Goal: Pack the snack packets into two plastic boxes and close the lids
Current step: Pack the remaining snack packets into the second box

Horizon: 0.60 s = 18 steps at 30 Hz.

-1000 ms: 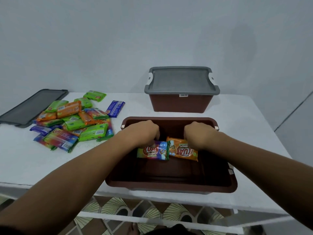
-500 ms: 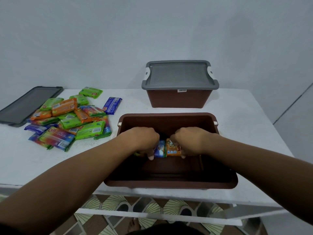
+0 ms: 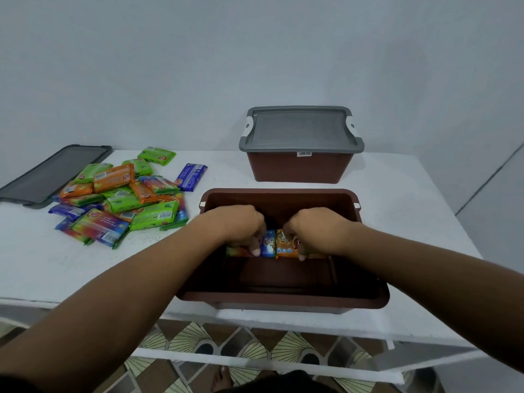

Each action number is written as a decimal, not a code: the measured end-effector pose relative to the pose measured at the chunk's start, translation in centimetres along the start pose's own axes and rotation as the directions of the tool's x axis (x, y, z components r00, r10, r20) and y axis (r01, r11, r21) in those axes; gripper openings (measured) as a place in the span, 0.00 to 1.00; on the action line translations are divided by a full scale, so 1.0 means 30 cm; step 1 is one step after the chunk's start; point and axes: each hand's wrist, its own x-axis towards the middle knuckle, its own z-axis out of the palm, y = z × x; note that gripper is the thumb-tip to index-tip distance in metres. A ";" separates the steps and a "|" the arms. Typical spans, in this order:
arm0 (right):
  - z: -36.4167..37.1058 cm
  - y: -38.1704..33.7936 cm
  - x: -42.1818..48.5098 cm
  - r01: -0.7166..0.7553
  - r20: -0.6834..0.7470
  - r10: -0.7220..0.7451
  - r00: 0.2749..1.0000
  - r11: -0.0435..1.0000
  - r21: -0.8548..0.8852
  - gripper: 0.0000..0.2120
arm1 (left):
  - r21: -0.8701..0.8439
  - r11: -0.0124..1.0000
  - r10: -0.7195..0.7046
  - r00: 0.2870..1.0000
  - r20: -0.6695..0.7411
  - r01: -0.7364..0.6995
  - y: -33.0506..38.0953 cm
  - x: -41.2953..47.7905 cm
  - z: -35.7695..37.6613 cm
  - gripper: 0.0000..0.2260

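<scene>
Your left hand (image 3: 238, 226) grips a blue foil packet (image 3: 268, 247); right hand (image 3: 317, 231) grips an orange foil packet (image 3: 286, 246); both lie end-to-end across the open brown plastic box (image 3: 283, 300).

No word or number can be read with certainty. The snack packets (image 3: 124, 201) piled near the left edge of the worktop (image 3: 411, 208) carry a small red logo (image 3: 94, 214) with light letters, too blurred to spell. Some also show white barcode panels (image 3: 108, 236). The closed brown box (image 3: 300, 170) at the far edge has a white barcode sticker (image 3: 304, 154) just under its grey lid (image 3: 300, 129), and the digits on it are too small to read.
</scene>
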 end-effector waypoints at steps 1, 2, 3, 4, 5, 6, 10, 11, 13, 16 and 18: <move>-0.007 0.006 -0.008 0.008 -0.038 -0.006 0.999 0.999 0.041 0.27 | -0.034 0.999 0.033 0.996 -0.079 -0.036 -0.011 -0.019 -0.010 0.10; -0.017 0.011 -0.014 0.025 -0.090 -0.017 0.996 0.995 0.096 0.25 | -0.068 0.995 0.058 0.983 -0.176 -0.071 -0.022 -0.040 -0.020 0.07; -0.032 0.011 -0.021 0.052 -0.154 -0.028 0.988 0.986 0.156 0.22 | -0.110 0.989 0.069 0.959 -0.276 -0.102 -0.030 -0.062 -0.031 0.06; -0.050 0.008 -0.024 0.086 -0.228 -0.035 0.973 0.973 0.216 0.17 | -0.150 0.980 0.066 0.927 -0.369 -0.129 -0.036 -0.083 -0.038 0.05; -0.066 0.001 -0.024 0.117 -0.309 -0.031 0.951 0.957 0.266 0.12 | -0.177 0.972 0.060 0.889 -0.455 -0.156 -0.040 -0.102 -0.043 0.04; -0.082 -0.009 -0.020 0.142 -0.390 -0.014 0.921 0.943 0.301 0.08 | -0.192 0.965 0.054 0.849 -0.526 -0.180 -0.045 -0.117 -0.046 0.04; -0.133 -0.039 0.011 0.197 -0.586 0.034 0.810 0.925 0.326 0.07 | -0.226 0.953 0.002 0.750 -0.662 -0.202 -0.085 -0.164 -0.055 0.03; -0.148 -0.044 0.020 0.205 -0.607 0.041 0.794 0.921 0.330 0.07 | -0.242 0.948 -0.012 0.737 -0.676 -0.206 -0.102 -0.173 -0.060 0.03; -0.179 -0.056 0.042 0.219 -0.638 0.056 0.768 0.913 0.344 0.07 | -0.270 0.934 -0.026 0.707 -0.707 -0.235 -0.137 -0.185 -0.067 0.04; -0.227 -0.092 0.081 0.227 -0.660 0.074 0.747 0.905 0.359 0.06 | -0.270 0.925 -0.034 0.650 -0.759 -0.267 -0.203 -0.202 -0.075 0.04; -0.266 -0.121 0.109 0.224 -0.657 0.092 0.748 0.897 0.381 0.05 | -0.265 0.924 -0.035 0.630 -0.776 -0.275 -0.267 -0.218 -0.079 0.02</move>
